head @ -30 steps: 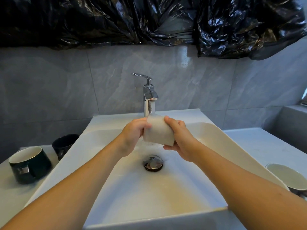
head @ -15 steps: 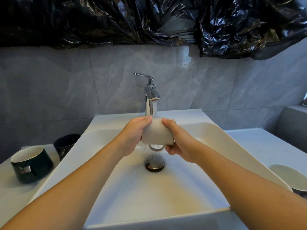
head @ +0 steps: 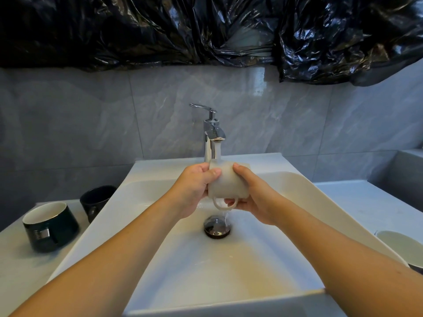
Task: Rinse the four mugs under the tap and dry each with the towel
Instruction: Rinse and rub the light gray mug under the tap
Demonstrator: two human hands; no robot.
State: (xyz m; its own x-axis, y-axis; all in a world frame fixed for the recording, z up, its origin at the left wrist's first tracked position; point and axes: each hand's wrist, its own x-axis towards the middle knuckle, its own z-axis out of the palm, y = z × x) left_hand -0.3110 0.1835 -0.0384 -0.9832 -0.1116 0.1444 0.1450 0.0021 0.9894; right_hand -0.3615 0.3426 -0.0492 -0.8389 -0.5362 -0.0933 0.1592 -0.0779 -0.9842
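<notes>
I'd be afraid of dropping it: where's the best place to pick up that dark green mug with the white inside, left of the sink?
Grip the dark green mug with the white inside round its upper wall, coming from above. It stands upright and narrows toward the rim, and no handle shows from here.

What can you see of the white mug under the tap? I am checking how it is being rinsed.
The white mug looks like matte, off-white ceramic with a loop handle that points down toward the drain. It lies tilted on its side over the sink basin, just below the chrome tap, with water running off it. The left hand and right hand grip it from either side. Its opening is not visible.
</notes>
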